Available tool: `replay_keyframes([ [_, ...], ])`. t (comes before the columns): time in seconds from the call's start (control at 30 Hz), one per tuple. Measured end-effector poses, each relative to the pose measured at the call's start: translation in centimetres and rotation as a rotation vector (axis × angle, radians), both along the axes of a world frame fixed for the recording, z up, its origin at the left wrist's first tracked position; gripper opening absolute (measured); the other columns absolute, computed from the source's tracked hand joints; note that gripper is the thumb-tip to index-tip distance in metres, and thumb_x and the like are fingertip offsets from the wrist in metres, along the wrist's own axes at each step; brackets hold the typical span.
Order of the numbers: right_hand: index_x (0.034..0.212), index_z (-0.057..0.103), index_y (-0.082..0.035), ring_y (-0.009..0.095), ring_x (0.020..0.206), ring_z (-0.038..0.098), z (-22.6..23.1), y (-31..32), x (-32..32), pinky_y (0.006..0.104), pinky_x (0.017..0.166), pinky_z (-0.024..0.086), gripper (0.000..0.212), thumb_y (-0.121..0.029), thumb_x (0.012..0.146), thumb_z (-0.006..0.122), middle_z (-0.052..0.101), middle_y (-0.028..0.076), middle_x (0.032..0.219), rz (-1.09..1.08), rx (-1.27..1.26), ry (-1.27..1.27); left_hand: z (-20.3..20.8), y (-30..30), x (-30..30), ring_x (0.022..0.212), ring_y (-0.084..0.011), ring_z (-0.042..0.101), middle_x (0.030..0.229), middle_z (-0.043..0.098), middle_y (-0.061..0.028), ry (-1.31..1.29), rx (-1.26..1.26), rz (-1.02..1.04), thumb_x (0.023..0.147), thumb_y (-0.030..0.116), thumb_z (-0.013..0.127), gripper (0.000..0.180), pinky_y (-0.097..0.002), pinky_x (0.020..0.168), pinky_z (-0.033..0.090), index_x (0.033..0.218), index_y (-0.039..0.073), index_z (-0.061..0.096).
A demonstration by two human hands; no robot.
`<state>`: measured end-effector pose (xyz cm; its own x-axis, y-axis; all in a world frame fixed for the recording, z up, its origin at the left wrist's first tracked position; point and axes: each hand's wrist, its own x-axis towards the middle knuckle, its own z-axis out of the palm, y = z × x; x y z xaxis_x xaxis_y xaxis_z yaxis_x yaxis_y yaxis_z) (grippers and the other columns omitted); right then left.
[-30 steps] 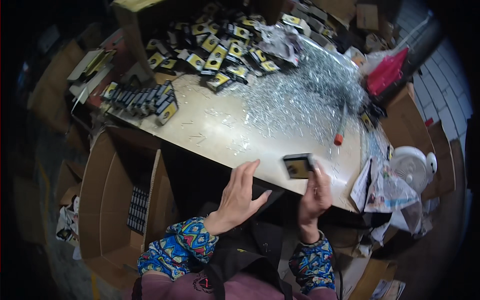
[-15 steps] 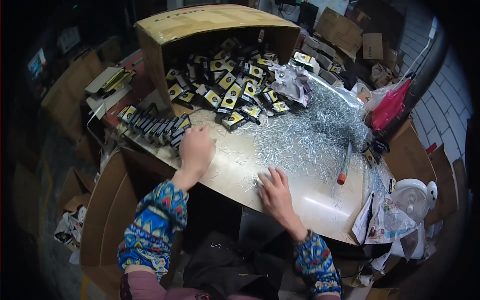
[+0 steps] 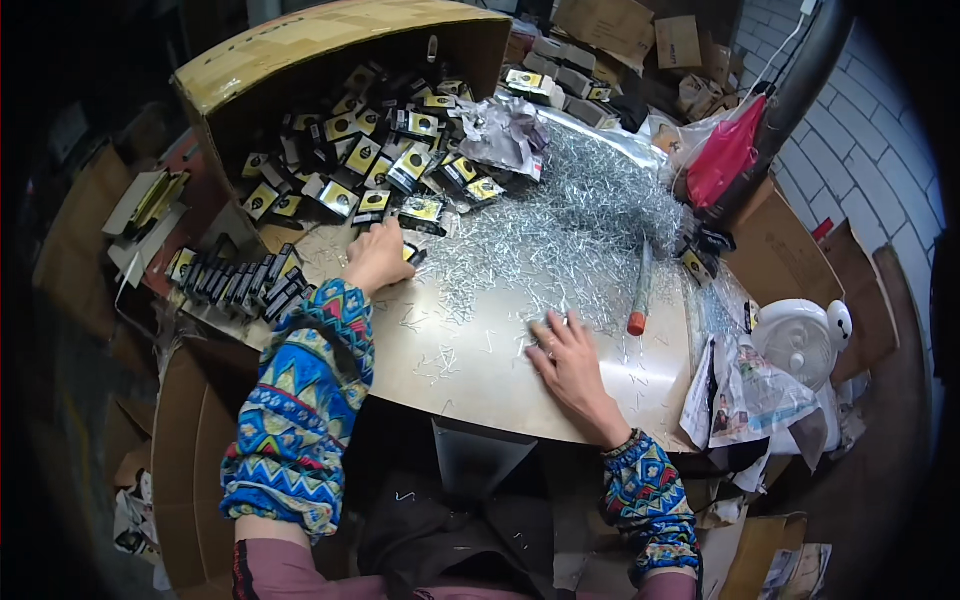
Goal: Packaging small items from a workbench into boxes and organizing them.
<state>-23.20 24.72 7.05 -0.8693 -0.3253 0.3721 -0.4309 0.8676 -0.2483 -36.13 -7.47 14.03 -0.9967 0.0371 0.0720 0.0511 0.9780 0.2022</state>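
Partly, the left hand (image 3: 376,257) hides a black-and-yellow box (image 3: 414,257).

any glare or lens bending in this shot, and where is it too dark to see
Head view: pale glare on the bare tabletop, glints across the small metal pieces; head view: the tabletop's front edge and the large carton's top edge bow, fisheye-style; head view: corners fall to black, and much under the tabletop is deep shadow.

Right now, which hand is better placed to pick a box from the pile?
The left hand, likely: it is at the near edge of the box pile; the right hand is farther off, by loose metal pieces.
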Motion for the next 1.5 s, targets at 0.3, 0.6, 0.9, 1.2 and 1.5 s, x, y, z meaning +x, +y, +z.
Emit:
replay_keyframes([
  [0.3,0.137,0.057,-0.013,0.046,0.138,0.036,0.4,1.7,-0.4,0.06,0.113,0.027,0.048,-0.038,0.096,0.06,0.044,0.021,0.148,-0.203,-0.031,-0.015,4.0,-0.9,6.0,0.095,-0.0337,0.068,0.106,0.064,-0.0201,0.045,-0.458,-0.241,0.074,0.01,0.075,0.075,-0.0375,0.079,0.056,0.14,-0.004,0.042],
  [0.6,0.143,0.051,-0.012,0.044,0.144,0.03,0.9,-2.9,0.8,0.0571,0.118,0.021,0.052,-0.041,0.1,0.054,0.038,0.022,0.154,0.156,-0.006,-0.114,-0.5,-1.0,18.5,0.089,-0.0144,0.068,0.105,0.069,-0.0056,-0.55,1.772,0.015,0.101,0.022,0.059,0.032,-0.0312,0.078,0.058,0.124,0.001,0.057],
  [0.9,0.139,0.053,-0.007,0.044,0.141,0.035,-0.4,1.1,-0.2,0.0569,0.117,0.023,0.052,-0.04,0.1,0.054,0.041,0.026,0.149,0.061,-0.297,-0.131,-10.3,-3.4,30.9,0.105,-0.0228,0.066,0.12,0.06,-0.0052,-0.779,1.793,0.462,0.103,0.02,0.044,0.032,-0.0534,0.082,0.06,0.134,0.017,0.047],
  [1.2,0.145,0.049,-0.013,0.04,0.146,0.028,0.2,-4.4,0.8,0.0538,0.119,0.02,0.055,-0.045,0.1,0.052,0.037,0.02,0.155,0.165,0.007,-0.179,-16.6,3.8,33.5,0.085,-0.0113,0.059,0.096,0.064,-0.0038,-0.866,1.348,0.169,0.091,0.014,0.062,0.027,-0.0267,0.071,0.048,0.116,0.003,0.062],
  [1.5,0.143,0.052,-0.021,0.045,0.142,0.032,0.7,-10.2,2.8,0.0578,0.117,0.023,0.051,-0.045,0.098,0.055,0.041,0.022,0.151,0.217,-0.085,-0.045,-16.8,6.7,34.6,0.066,-0.0053,0.051,0.087,0.062,0.0006,-0.925,1.711,0.522,0.091,0.012,0.06,0.017,-0.0201,0.054,0.038,0.106,0.006,0.063],
])
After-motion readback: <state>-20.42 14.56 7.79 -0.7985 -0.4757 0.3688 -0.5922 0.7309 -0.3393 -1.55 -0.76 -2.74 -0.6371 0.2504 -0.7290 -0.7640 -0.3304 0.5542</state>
